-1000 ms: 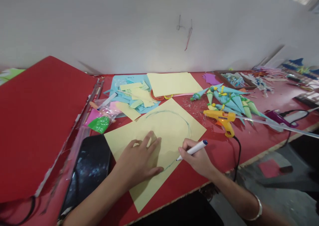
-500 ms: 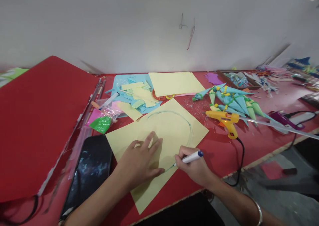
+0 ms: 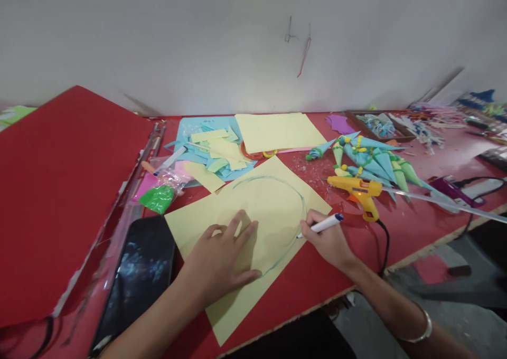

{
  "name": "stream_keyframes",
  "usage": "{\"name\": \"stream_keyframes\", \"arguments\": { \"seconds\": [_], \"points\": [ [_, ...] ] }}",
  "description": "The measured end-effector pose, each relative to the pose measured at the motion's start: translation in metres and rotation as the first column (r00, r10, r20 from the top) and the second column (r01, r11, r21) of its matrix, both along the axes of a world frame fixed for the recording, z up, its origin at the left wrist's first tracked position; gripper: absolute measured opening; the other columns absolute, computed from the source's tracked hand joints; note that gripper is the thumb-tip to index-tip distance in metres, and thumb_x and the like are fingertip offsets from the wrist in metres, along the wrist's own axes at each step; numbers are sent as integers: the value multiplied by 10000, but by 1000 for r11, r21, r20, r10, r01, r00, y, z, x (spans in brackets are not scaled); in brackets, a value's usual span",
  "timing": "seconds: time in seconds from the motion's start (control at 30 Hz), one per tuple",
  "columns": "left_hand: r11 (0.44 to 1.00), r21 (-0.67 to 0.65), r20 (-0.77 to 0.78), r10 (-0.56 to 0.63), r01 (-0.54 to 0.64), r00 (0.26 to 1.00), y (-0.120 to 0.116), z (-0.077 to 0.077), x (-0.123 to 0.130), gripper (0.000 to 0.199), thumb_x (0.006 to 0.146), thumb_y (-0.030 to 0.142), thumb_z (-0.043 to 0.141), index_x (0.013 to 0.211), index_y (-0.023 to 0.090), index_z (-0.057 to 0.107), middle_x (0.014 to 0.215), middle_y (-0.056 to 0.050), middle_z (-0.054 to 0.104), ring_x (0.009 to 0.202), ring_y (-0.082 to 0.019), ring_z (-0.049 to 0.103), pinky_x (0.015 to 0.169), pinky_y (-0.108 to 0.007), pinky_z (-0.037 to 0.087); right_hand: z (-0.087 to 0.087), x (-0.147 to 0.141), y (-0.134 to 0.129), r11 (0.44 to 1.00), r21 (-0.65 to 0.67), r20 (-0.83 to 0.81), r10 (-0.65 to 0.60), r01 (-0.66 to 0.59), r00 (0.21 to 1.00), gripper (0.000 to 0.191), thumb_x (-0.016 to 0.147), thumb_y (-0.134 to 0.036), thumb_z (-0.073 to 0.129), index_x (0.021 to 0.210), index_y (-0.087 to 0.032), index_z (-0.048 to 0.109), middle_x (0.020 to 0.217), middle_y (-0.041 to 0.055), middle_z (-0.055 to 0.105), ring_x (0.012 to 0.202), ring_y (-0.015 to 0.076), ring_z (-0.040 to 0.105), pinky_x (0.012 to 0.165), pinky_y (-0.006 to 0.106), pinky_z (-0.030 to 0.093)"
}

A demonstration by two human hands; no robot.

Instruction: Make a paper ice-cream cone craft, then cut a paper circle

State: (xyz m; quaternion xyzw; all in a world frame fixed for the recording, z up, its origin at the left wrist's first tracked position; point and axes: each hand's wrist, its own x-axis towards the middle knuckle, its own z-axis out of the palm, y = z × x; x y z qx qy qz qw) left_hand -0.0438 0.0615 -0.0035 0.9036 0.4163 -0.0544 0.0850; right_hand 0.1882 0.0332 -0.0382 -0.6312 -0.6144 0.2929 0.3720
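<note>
A pale yellow sheet [image 3: 273, 195] lies turned at an angle on the red table, with a curved dark green line drawn on its upper and right parts. My left hand [image 3: 222, 258] rests on the sheet with its fingers spread, holding nothing. At the sheet's right edge, my right hand [image 3: 328, 243] grips a white marker [image 3: 327, 223] with a dark blue end. The marker's tip is at or very near the drawn line.
A yellow glue gun [image 3: 358, 190] and blue and green paper cones [image 3: 372, 161] lie to the right. Paper scraps [image 3: 222, 153] and yellow sheets [image 3: 279, 132] sit behind. A black phone-like slab [image 3: 142, 269] and a large red board [image 3: 63, 200] are at left.
My right hand has moved up and to the right with the marker, and the green line along the sheet's right side is longer. My left hand has stayed almost in place.
</note>
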Motion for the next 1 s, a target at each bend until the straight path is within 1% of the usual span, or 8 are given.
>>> {"name": "stream_keyframes", "arguments": {
  "seconds": [0.17, 0.37, 0.57, 0.67, 0.8, 0.87, 0.93, 1.0],
  "points": [
    [1000, -16, -58, -7, 6, 998, 1, 3, 3, 755, 682, 603, 524, 1313, 210, 395, 1412, -180, 340, 1044, -322, 561, 892, -454, 396, 2, 11, 14, 995, 93, 50, -51, 46, 997, 292, 772, -265, 461, 538, -220, 290, 475, -70, 304, 460, 92, 330, 456, 214, 289],
    [1000, -12, -53, -14, 13, 998, 1, 2, 2, 735, 694, 575, 517, 1315, 209, 379, 1419, -186, 324, 1067, -316, 548, 901, -453, 377, 3, 19, 33, 984, 150, 159, -124, 100, 979, 278, 754, -275, 464, 534, -219, 302, 462, -65, 329, 458, 99, 341, 455, 223, 265],
    [1000, -3, -19, -4, 4, 1000, 1, 1, -1, 720, 691, 580, 511, 1310, 235, 384, 1417, -169, 334, 1017, -313, 577, 884, -448, 386, 9, 19, 60, 970, 215, 178, -156, 117, 972, 287, 708, -267, 478, 506, -221, 279, 450, -63, 299, 460, 107, 312, 488, 250, 240],
    [1000, 7, -28, -9, 10, 1000, 1, 1, -1, 724, 696, 577, 507, 1318, 233, 373, 1415, -173, 336, 997, -307, 588, 881, -445, 388, 12, 19, 66, 966, 235, 160, -143, 103, 977, 296, 708, -272, 493, 500, -219, 289, 442, -61, 305, 455, 107, 311, 493, 255, 241],
    [999, 30, -46, -20, 21, 999, 0, 2, -1, 715, 694, 580, 513, 1312, 247, 375, 1419, -163, 334, 988, -282, 594, 887, -423, 393, 17, 21, 59, 970, 236, 102, -79, 53, 992, 236, 779, -318, 463, 575, -208, 419, 512, -34, 443, 514, 120, 423, 514, 242, 319],
    [999, 34, -58, -23, 25, 998, -1, 2, 0, 726, 697, 585, 509, 1317, 233, 373, 1416, -170, 336, 991, -284, 592, 888, -424, 394, 19, 20, 49, 980, 200, 56, -21, 9, 998, 216, 803, -342, 453, 648, -198, 494, 563, -22, 496, 534, 120, 461, 508, 230, 350],
    [999, 38, -63, -22, 24, 998, -2, 2, 0, 734, 697, 590, 511, 1318, 222, 378, 1415, -176, 336, 996, -292, 587, 885, -430, 396, 21, 16, 36, 992, 125, -59, 35, -27, 998, 215, 807, -357, 460, 691, -191, 530, 576, -23, 504, 506, 109, 459, 468, 218, 347],
    [999, 45, -63, -20, 23, 998, -2, 1, 0, 745, 690, 600, 514, 1317, 219, 384, 1417, -176, 334, 1014, -300, 577, 885, -431, 397, 20, 8, 21, 997, 44, -198, 69, -61, 978, 217, 803, -354, 472, 677, -186, 530, 567, -29, 490, 475, 96, 440, 438, 209, 329]
  ]
}}
